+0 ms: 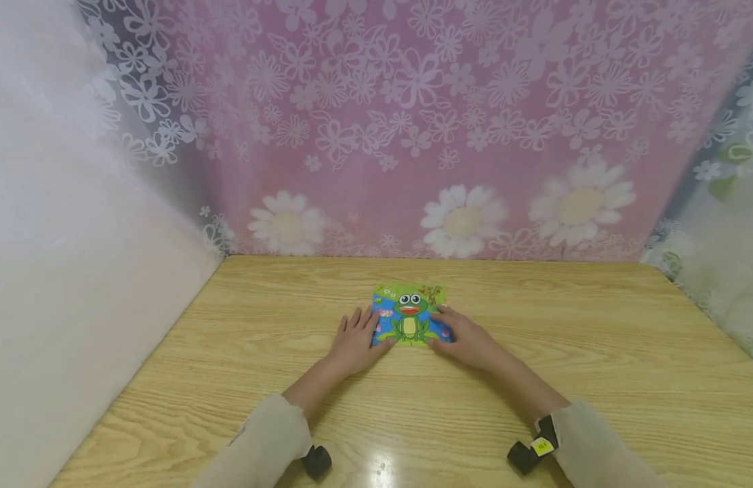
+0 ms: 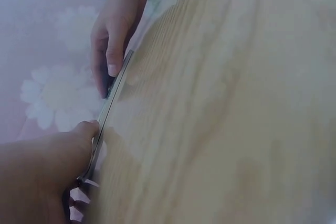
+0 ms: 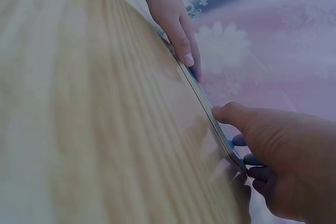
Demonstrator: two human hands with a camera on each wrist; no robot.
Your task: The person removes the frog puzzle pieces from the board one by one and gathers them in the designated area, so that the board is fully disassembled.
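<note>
- Head view: the frog picture board is lying face up on the wooden table, right between both hands. The left hand is spreading its fingers along the left side, mostly straight, its thumb touching the near left corner. The right hand is lapping over the right edge, thumb by the near corner; whether it is pinching or merely resting, I cannot tell. Uneven pushing could be the danger here, swivelling the board askew on that smooth-looking top.
- Left wrist view: the board is showing edge-on, a dark seam running along it. The left thumb is touching the near edge, the other fingers partly hiding below. If that seam marks separate layers, a lopsided lift could be sliding them apart.
- Right wrist view: the right thumb is meeting the near edge, the fingers bending loosely round the corner. Such a light-looking hold could be slipping if that side is tipping up.
</note>
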